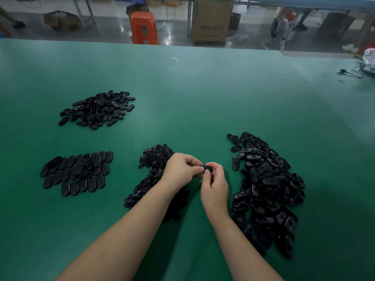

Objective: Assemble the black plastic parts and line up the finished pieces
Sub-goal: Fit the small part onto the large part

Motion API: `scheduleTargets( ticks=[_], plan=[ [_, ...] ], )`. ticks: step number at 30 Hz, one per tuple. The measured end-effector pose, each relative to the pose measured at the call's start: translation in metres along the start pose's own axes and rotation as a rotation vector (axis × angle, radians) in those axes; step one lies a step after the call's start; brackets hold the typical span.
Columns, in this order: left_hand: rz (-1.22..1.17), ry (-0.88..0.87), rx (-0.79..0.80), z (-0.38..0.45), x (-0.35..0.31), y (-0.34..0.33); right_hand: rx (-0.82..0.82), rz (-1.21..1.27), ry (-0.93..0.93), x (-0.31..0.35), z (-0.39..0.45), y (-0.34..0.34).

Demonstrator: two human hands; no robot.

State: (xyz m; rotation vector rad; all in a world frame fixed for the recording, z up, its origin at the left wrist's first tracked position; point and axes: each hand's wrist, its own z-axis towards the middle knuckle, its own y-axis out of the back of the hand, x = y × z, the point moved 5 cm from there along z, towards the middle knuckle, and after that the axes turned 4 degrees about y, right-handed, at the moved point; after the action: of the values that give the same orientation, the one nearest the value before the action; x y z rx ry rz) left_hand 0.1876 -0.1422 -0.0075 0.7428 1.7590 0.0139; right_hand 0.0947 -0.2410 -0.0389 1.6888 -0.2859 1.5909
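- black oval plastic part (208,169) sits between both hands, above the green table (203,94), at 6 o'clock of it.
- left hand (180,171) and right hand (215,185) both pinch it with fingertips.
- it seems light, stiff and smooth, maybe slippery; holding the narrow edges looks safest.
- finished oval pieces (77,172) lie in rows at 9 o'clock.
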Motion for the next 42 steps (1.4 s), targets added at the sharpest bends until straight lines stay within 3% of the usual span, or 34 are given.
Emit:
scheduleTargets(
  ticks=[10,16,26,42],
  plan=[
    [-0.043,0.003,0.004,0.0,0.008,-0.009,0.007,0.008,-0.021,-0.001,0.001,0.0],
    [-0.104,0.016,0.137,-0.001,0.01,-0.013,-0.002,-0.02,-0.027,-0.003,0.002,0.0],
    [-0.071,0.036,0.063,-0.003,0.011,-0.017,-0.007,0.0,-0.008,-0.002,0.002,0.002],
    [-0.071,-0.014,0.148,-0.005,0.006,-0.01,0.002,0.054,-0.006,-0.002,0.0,0.001]
  ],
)
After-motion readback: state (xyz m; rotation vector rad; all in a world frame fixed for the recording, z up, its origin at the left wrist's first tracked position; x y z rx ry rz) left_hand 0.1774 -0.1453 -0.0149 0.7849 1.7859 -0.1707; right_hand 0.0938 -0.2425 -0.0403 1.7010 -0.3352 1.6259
